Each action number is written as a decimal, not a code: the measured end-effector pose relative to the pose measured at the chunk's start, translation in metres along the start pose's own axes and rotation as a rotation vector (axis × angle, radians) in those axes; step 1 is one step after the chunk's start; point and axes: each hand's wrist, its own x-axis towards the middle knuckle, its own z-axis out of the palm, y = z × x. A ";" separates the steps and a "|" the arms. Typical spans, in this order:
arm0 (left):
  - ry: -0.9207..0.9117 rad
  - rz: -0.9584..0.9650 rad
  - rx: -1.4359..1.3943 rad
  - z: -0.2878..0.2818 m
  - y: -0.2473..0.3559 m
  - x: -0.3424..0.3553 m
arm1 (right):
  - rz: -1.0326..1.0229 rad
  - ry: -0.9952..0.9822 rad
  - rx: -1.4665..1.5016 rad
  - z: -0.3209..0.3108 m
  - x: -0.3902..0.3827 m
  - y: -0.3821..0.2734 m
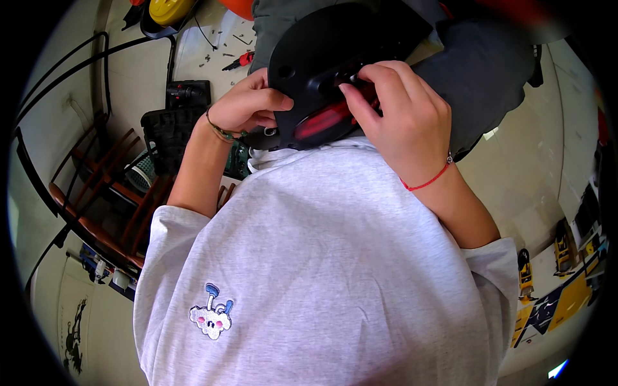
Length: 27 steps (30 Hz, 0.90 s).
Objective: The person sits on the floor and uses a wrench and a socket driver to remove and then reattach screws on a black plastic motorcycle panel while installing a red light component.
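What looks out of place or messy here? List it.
Small screws and bits lie scattered loose on the floor beside a red-handled tool. Otherwise nothing stands out: the left hand and right hand both grip the black housing, which looks intact.

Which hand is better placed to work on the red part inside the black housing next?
Probably the right hand: its fingertips already rest at the red part, while the left hand grips the black housing's edge, steadying it.

Matt black plastic housing (pixel 322 51); soft grey cloth shirt (pixel 322 270).
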 end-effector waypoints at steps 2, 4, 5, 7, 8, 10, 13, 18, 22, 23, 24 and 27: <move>0.011 0.032 0.020 0.011 0.002 0.007 | 0.118 -0.097 -0.044 -0.011 0.003 -0.003; 0.021 0.062 0.043 0.024 0.004 0.012 | 0.228 -0.207 -0.068 -0.021 0.008 -0.004; 0.025 0.055 0.063 0.029 0.005 0.013 | 0.273 -0.225 -0.057 -0.023 0.008 -0.004; 0.016 0.045 0.092 0.039 0.005 0.018 | 0.365 -0.263 -0.054 -0.028 0.008 0.001; -0.012 0.047 0.115 0.041 0.006 0.020 | 0.406 -0.272 -0.021 -0.030 0.007 0.003; -0.069 0.059 0.154 0.042 0.007 0.024 | 0.483 -0.292 0.039 -0.033 0.002 0.010; -0.156 0.013 0.249 0.058 0.016 0.026 | 0.569 -0.328 0.164 -0.048 -0.006 0.015; -0.242 -0.011 0.326 0.077 0.017 0.036 | 0.597 -0.411 0.115 -0.064 -0.021 0.022; -0.178 -0.006 0.395 0.099 0.021 0.036 | 0.570 -0.324 0.231 -0.064 -0.032 0.034; -0.163 -0.025 0.428 0.103 0.022 0.036 | 0.656 -0.349 0.310 -0.065 -0.034 0.038; -0.145 -0.034 0.427 0.107 0.021 0.035 | 0.739 -0.375 0.388 -0.066 -0.036 0.043; -0.105 -0.045 0.431 0.117 0.019 0.035 | 0.911 -0.442 0.536 -0.068 -0.041 0.052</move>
